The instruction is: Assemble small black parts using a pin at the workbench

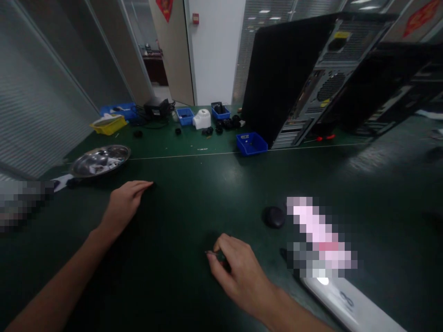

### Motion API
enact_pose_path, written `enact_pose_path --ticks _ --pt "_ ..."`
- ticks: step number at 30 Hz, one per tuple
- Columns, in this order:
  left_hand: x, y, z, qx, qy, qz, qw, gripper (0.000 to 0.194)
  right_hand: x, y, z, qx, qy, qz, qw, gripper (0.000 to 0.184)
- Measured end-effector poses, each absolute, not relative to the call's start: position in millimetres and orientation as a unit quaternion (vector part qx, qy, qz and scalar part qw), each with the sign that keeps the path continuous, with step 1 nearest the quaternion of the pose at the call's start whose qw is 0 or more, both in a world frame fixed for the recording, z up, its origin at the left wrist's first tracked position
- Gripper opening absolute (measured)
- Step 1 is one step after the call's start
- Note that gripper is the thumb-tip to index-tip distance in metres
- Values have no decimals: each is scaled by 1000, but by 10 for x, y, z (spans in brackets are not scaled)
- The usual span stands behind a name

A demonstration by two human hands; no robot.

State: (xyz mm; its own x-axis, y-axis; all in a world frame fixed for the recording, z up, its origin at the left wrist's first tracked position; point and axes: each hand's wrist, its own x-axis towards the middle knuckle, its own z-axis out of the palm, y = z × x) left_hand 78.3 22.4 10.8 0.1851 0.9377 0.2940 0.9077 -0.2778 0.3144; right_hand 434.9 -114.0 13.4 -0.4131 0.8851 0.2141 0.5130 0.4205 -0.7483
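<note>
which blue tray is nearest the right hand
The blue tray beside the base of the black computer tower; the other blue trays sit farther back from the right hand.

A dark, slanted figure 8 (347, 299) can be read on the long white object (365, 314), which is seen to the right of the right hand (238, 274).
</note>
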Motion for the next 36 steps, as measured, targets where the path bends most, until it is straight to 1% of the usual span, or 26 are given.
enact_pose_path --ticks 3,6,10,15,19,25,31,33,36 --pt "573 294 111 747 628 210 60 41 4351 -1149 152 -439 -785 309 308 17" --pt "406 331 109 708 666 226 67 38 4345 -1146 169 -441 -782 312 312 16" --pt "399 289 140 664 693 278 46 39 4351 -1132 169 -442 -777 322 312 18" --pt "611 219 226 686 653 320 -6 33 4355 -1129 160 -436 -779 331 305 19" --pt "647 261 194 694 645 318 -29 32 4347 -1134 171 -435 -780 330 305 18" --pt "621 328 36 704 650 285 -14 31 4342 -1138 156 -432 -781 333 305 18" --pt "708 275 -43 784 578 208 -88 34 4346 -1136 122 -426 -787 326 306 18" --pt "708 255 -30 785 573 215 -98 33 4348 -1142 122 -427 -787 323 306 18" --pt "693 232 17 750 591 280 -98 30 4349 -1147 127 -429 -788 322 301 19"
